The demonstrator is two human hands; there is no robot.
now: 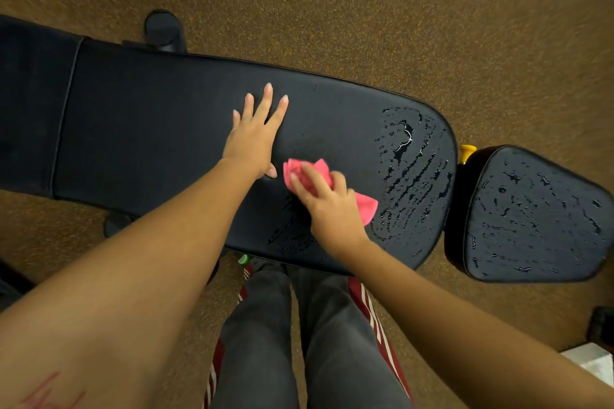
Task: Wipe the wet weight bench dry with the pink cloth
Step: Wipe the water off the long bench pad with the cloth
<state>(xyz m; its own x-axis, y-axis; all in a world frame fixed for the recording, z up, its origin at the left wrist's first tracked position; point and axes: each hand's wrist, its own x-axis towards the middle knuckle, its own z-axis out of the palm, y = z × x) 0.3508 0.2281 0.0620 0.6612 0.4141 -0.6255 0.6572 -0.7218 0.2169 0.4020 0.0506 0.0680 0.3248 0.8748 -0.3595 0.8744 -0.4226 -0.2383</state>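
A black padded weight bench [159, 129] runs across the view from left to right. Its right end carries beads and streaks of water [412, 173], and a small wet patch lies near the front edge under my right wrist. My right hand [327, 206] grips the bunched pink cloth [365, 206] against the pad, with pink corners showing beyond my fingers and by my wrist. My left hand [255, 136] lies flat on the dry middle of the pad with fingers spread, just left of the cloth.
A separate black seat pad [538, 212] at the right is dotted with water drops, with a yellow knob [466, 153] in the gap. Brown carpet surrounds the bench. My legs in grey trousers stand against the front edge. A white object sits at bottom right.
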